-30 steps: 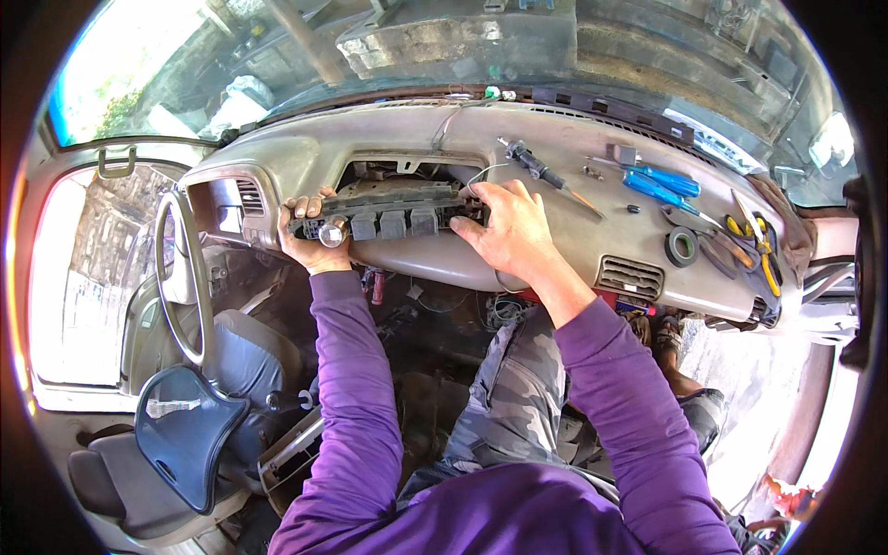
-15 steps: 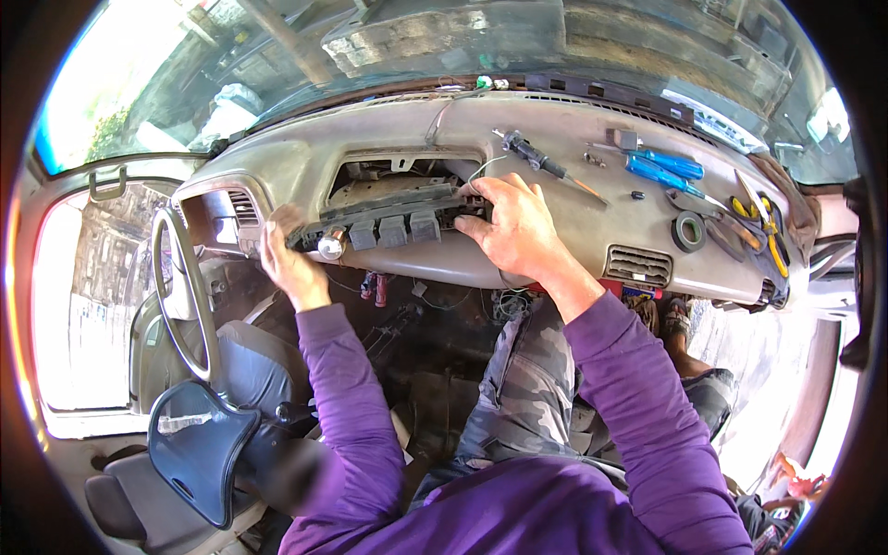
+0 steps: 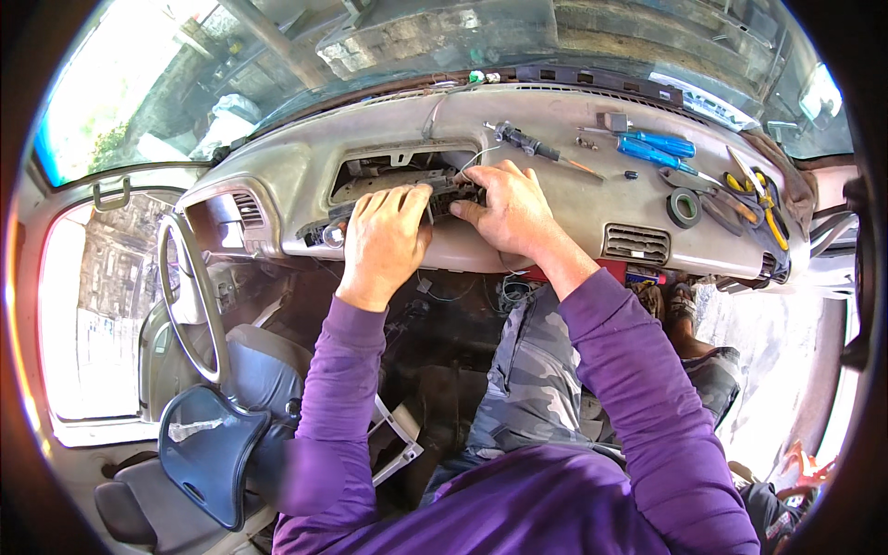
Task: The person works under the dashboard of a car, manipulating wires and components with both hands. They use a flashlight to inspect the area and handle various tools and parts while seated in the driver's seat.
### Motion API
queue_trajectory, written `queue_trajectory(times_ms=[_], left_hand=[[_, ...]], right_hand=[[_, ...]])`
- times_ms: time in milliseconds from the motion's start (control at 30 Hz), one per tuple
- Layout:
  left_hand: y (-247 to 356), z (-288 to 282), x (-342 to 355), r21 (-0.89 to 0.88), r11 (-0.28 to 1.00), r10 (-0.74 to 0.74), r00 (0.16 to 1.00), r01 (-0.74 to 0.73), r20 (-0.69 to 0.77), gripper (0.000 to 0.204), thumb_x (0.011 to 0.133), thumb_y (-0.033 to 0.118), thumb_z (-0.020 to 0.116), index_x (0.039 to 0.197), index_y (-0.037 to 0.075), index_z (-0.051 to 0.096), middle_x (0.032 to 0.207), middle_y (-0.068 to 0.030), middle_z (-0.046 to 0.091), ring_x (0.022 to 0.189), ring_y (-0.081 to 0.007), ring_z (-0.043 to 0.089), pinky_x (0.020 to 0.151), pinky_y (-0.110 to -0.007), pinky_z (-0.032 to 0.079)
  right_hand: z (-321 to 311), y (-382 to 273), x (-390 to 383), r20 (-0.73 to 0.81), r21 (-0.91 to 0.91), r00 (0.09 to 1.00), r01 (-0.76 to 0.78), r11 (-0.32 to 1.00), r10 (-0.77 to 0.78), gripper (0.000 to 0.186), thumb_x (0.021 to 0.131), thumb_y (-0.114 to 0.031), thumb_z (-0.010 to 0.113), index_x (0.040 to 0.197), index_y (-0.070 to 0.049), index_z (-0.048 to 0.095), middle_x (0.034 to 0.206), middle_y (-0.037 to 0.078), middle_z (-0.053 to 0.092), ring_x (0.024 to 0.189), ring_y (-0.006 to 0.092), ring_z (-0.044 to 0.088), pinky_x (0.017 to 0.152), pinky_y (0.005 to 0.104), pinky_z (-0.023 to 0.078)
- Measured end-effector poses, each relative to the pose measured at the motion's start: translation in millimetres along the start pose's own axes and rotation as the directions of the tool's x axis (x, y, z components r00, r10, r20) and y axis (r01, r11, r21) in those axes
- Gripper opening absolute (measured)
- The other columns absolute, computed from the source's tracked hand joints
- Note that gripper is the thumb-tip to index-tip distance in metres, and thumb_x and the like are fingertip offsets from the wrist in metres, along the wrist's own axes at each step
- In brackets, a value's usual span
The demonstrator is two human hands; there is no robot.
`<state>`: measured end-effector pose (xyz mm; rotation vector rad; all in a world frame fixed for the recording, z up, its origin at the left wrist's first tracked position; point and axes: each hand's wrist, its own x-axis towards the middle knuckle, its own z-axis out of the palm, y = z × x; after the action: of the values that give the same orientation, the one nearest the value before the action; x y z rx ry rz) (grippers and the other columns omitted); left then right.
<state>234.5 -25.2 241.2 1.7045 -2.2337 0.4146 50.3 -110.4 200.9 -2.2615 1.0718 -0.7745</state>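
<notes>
A black panel [image 3: 316, 233] with square blocks lies tilted along the lower edge of the dashboard opening [image 3: 435, 146]. My left hand [image 3: 387, 231] reaches over its middle, fingers bent down behind it, covering most of the blocks. Near its left end a round shiny silver piece [image 3: 334, 235] shows beside that hand. My right hand [image 3: 511, 205] pinches the panel's right end between thumb and fingers. A thin pale wire [image 3: 476, 155] curves up beside the right fingertips. What lies under my left palm is hidden.
On the dashboard top lie a thin-tipped dark tool [image 3: 527, 141], blue-handled screwdrivers [image 3: 659, 154], a tape roll [image 3: 684, 210] and yellow-handled pliers [image 3: 770, 220]. A steering wheel [image 3: 217, 324] stands at left. A pale frame [image 3: 405, 450] is by my left forearm. Another person's leg [image 3: 689, 344] shows at right.
My left hand has moved right, from beside the panel's left end to over its middle, and now covers the blocks. The right hand keeps its place at the right end.
</notes>
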Motion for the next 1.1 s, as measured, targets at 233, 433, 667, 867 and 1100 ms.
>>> queue_trajectory(times_ms=[233, 433, 667, 867, 1100], left_hand=[[17, 2, 7, 0.131, 0.990, -0.051, 0.999, 0.050, 0.010, 0.041, 0.072, 0.016, 0.077, 0.111, 0.008, 0.063, 0.091, -0.0078, 0.069, 0.085, -0.0274, 0.065, 0.077, -0.041, 0.049], [29, -2, 4, 0.177, 0.981, -0.083, 0.996, 0.076, 0.028, 0.042, 0.073, 0.016, 0.077, 0.112, 0.009, 0.063, 0.093, -0.0087, 0.069, 0.088, -0.0293, 0.066, 0.078, -0.042, 0.049], [16, -11, 18, 0.150, 0.987, -0.071, 0.993, 0.057, 0.092, 0.042, 0.077, 0.020, 0.077, 0.115, 0.008, 0.063, 0.094, -0.0108, 0.069, 0.090, -0.0318, 0.065, 0.079, -0.042, 0.049], [20, -12, 13, 0.207, 0.978, -0.007, 0.996, -0.012, 0.091, 0.042, 0.076, 0.021, 0.078, 0.112, 0.006, 0.064, 0.093, -0.0107, 0.067, 0.089, -0.0310, 0.064, 0.078, -0.043, 0.048], [30, -9, 11, 0.264, 0.964, 0.019, 0.998, -0.035, 0.061, 0.043, 0.074, 0.020, 0.078, 0.112, 0.005, 0.064, 0.092, -0.0107, 0.066, 0.088, -0.0299, 0.063, 0.076, -0.042, 0.048]], right_hand=[[8, 24, 4, -0.233, 0.066, 0.971, 0.066, 0.996, -0.049, 0.037, 0.085, -0.021, 0.071, 0.118, -0.004, 0.065, 0.111, 0.015, 0.067, 0.109, 0.0341, 0.059, 0.094, 0.0433, 0.046], [2, 36, 3, -0.344, 0.474, 0.904, -0.068, 0.878, 0.256, 0.037, 0.083, -0.002, 0.062, 0.120, -0.001, 0.059, 0.111, 0.016, 0.061, 0.093, 0.0271, 0.065, 0.085, 0.0377, 0.052], [-1, 36, 4, -0.332, 0.589, 0.884, -0.077, 0.805, 0.328, 0.038, 0.080, 0.004, 0.060, 0.118, 0.000, 0.058, 0.116, 0.012, 0.055, 0.095, 0.0191, 0.062, 0.088, 0.0331, 0.052], [3, 38, 4, -0.352, 0.599, 0.880, -0.050, 0.799, 0.319, 0.037, 0.080, 0.009, 0.052, 0.115, 0.002, 0.059, 0.111, 0.012, 0.057, 0.096, 0.0196, 0.062, 0.090, 0.0317, 0.051], [3, 52, 9, -0.340, 0.638, 0.878, -0.047, 0.769, 0.336, 0.035, 0.079, 0.008, 0.052, 0.113, 0.002, 0.060, 0.103, 0.011, 0.061, 0.096, 0.0193, 0.062, 0.088, 0.0314, 0.051]])
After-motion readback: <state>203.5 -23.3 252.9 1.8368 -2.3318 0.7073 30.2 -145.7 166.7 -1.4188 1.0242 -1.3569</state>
